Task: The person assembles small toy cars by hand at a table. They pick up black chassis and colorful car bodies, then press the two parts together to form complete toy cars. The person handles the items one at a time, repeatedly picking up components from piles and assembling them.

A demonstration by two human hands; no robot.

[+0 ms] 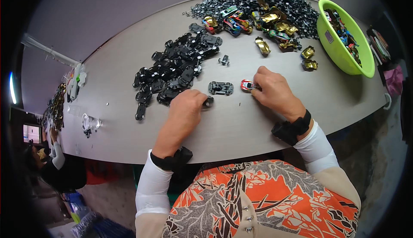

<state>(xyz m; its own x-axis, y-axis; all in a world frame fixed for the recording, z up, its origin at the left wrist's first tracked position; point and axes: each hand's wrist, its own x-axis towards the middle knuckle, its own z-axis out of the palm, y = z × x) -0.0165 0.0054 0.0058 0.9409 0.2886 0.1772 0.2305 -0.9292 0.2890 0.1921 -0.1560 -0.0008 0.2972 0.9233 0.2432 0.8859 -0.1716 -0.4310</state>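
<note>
My left hand (186, 111) is closed over a small black toy car chassis (208, 102), most of it hidden under the fingers. In my right hand (275, 91) the fingers pinch a red and white toy car (246, 85) close to the tabletop. Between the two hands lies a loose black car chassis (221, 88). Just beyond it rests a small wheel-and-axle piece (224, 60). A heap of black chassis (185, 61) spreads out past my left hand.
At the back of the table (129, 57), toy cars (241, 23) lie before a mound of small wheel parts (297, 14). A lime-green basin (365, 59) of car bodies stands far right. A clear cup (90, 122) sits left. Another person (53, 156) works at the far left.
</note>
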